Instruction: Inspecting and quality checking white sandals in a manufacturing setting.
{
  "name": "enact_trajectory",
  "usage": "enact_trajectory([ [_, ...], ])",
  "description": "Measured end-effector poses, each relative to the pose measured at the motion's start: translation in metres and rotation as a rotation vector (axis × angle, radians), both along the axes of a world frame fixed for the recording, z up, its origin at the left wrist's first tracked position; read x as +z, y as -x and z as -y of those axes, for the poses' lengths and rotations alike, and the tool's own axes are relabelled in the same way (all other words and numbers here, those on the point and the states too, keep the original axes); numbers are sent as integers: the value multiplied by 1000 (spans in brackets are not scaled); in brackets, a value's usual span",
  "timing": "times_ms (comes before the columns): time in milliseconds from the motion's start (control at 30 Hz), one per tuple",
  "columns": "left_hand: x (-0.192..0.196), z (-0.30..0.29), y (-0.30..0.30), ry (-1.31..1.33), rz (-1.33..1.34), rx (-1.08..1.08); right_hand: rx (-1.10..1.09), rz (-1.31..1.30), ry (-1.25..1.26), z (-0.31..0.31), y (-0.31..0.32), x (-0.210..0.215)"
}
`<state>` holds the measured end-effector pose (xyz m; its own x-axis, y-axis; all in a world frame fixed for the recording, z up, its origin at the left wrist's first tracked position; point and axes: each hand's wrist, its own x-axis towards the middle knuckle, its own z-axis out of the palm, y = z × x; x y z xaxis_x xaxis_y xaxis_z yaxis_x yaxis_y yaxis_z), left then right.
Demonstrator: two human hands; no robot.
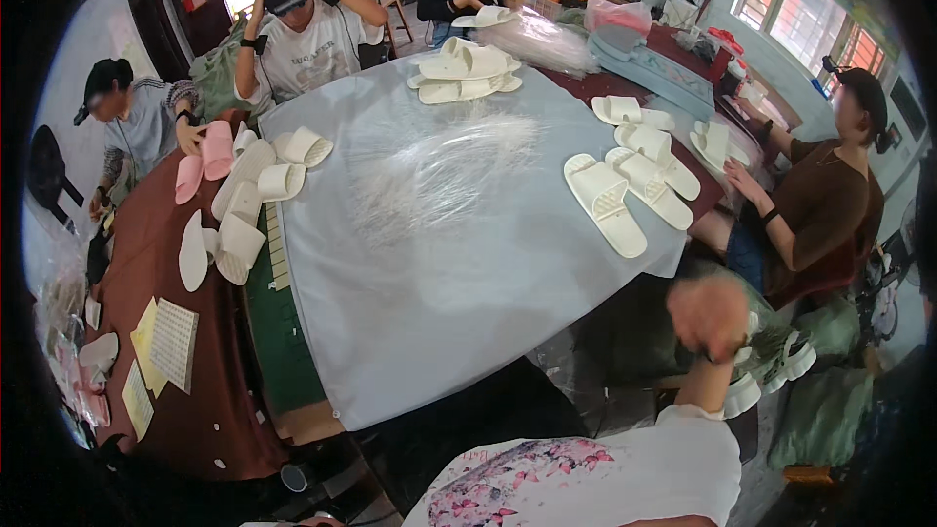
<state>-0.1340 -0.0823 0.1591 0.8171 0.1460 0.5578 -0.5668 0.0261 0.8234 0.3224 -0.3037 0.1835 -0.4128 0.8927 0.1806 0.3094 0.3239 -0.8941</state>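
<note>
My right hand point(708, 317) is raised past the near right corner of the grey-covered table, smeared by motion, so its fingers cannot be made out. Nothing shows clearly in it. My left hand is out of sight. Closest to the right hand on the tabletop lies a cream slide slipper point(607, 207), with several more cream slippers point(652, 185) overlapping beside it along the right edge. Clear plastic film point(439, 176) is spread over the middle of the grey cloth point(420, 303). At the far edge, cream slippers point(464, 68) are stacked.
Cream slippers point(241, 244) and pink slippers point(217, 151) lie to the left, near paper sheets point(174, 344) on a brown cloth point(185, 429). Co-workers sit or stand around the table; one at right point(825, 185) touches a cream slipper. Green sacks point(820, 420) lie at lower right.
</note>
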Motion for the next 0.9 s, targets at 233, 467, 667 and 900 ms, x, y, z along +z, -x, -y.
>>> enact_trajectory([
  [233,12,2,7,6,-17,-12,565,33,-686,45,103,89],
  [467,30,12,40,-36,86,39,583,46,-543,3,99,104],
  [667,28,10,43,89,239,220,547,102,-214,-68,105,89],
  [900,-106,-172,8,314,-497,1206,-6,96,205,-132,156,-73],
])
